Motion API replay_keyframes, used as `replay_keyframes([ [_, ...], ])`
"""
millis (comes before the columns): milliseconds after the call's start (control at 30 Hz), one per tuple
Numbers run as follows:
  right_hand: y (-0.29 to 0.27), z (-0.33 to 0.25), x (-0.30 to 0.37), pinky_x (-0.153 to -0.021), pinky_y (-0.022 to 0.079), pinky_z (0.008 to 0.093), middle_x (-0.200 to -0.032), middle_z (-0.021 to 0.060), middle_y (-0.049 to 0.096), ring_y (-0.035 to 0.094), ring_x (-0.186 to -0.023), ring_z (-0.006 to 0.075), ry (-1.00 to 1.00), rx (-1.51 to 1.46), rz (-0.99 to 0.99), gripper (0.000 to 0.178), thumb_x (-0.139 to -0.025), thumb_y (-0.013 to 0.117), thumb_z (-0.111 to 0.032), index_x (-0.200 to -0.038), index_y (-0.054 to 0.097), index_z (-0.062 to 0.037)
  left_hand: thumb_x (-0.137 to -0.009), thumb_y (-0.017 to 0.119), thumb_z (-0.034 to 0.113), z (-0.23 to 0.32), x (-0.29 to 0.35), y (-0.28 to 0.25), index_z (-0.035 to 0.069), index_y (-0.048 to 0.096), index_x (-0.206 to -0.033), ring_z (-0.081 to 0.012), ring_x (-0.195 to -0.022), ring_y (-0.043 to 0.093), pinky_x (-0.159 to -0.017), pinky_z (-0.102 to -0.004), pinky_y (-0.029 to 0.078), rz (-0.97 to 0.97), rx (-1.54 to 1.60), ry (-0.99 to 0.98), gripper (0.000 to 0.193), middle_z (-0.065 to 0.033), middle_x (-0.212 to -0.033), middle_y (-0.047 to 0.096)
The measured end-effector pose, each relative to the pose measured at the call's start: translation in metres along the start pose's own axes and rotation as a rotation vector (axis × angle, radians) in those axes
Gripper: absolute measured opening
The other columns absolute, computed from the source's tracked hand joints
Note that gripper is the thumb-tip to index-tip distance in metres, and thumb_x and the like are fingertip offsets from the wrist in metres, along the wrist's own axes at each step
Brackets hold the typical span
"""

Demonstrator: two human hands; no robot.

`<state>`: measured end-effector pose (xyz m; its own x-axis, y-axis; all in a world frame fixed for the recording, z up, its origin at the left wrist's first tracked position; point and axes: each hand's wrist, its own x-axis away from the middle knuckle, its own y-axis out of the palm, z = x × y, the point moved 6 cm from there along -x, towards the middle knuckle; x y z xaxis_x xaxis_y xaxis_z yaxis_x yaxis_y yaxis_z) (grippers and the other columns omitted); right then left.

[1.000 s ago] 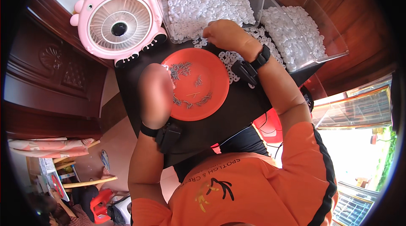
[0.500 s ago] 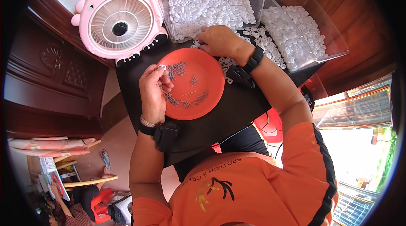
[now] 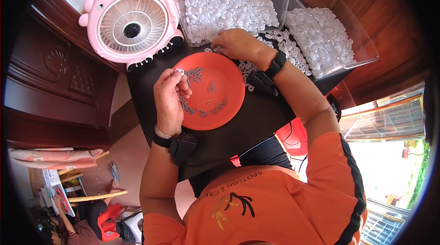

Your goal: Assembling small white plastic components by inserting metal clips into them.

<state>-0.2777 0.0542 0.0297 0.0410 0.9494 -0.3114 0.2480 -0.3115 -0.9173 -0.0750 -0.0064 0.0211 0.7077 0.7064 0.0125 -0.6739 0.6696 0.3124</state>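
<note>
Over the left edge of a round orange-red plate (image 3: 224, 115), my left hand (image 3: 170, 96) pinches a small white plastic piece (image 3: 179, 71) with two holes between thumb and fingertips. Grey screw-like metal pieces (image 3: 195, 74) lie in loose groups on the plate, along with a thin yellowish stick. Beyond the plate's far rim, my right hand (image 3: 236, 44) reaches down at the front of a clear bin heaped with white plastic pieces (image 3: 233, 9). Its fingers are drawn together near the tabletop; what they hold, if anything, is too small to make out.
A pink pig-shaped fan (image 3: 130, 25) stands at the far left of the black table (image 3: 192, 158). A second clear bin (image 3: 362, 45) of white pieces sits at the far right, with loose white pieces (image 3: 293, 52) spilled before it. A person (image 3: 82, 226) is at the lower left.
Both hands keep nearly the same places. The right fingers have shifted slightly left and closed in by the bin's front. The left hand still holds its white piece.
</note>
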Motion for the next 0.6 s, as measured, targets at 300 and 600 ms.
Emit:
replay_keyframes([
  [300, 0.007, 0.004, -0.003, -0.074, 0.049, 0.0442, -0.084, 0.0155, 0.063, 0.062, -0.082, 0.0349, -0.004, 0.171, -0.058, 0.017, -0.077, 0.059, -0.02, -0.084, 0.064, -0.0051, -0.088, 0.051, 0.022, -0.003, 0.0, 0.002, 0.006, 0.053, -0.081, -0.012, -0.057, 0.051, -0.053, -0.0233, 0.037, 0.004, -0.009, -0.014, 0.017, -0.0008, -0.066, 0.05],
  [600, -0.018, -0.022, -0.007, -0.069, 0.051, 0.0296, -0.08, 0.0097, 0.068, 0.064, -0.071, 0.0177, 0.098, -0.7, 0.085, 0.021, -0.082, 0.062, -0.013, -0.097, 0.067, -0.0003, -0.09, 0.048, 0.02, -0.004, 0.001, 0.006, 0.006, 0.052, -0.083, -0.0149, -0.063, 0.057, -0.057, -0.0249, 0.042, -0.089, 0.011, -0.021, 0.016, -0.0039, -0.073, 0.056],
])
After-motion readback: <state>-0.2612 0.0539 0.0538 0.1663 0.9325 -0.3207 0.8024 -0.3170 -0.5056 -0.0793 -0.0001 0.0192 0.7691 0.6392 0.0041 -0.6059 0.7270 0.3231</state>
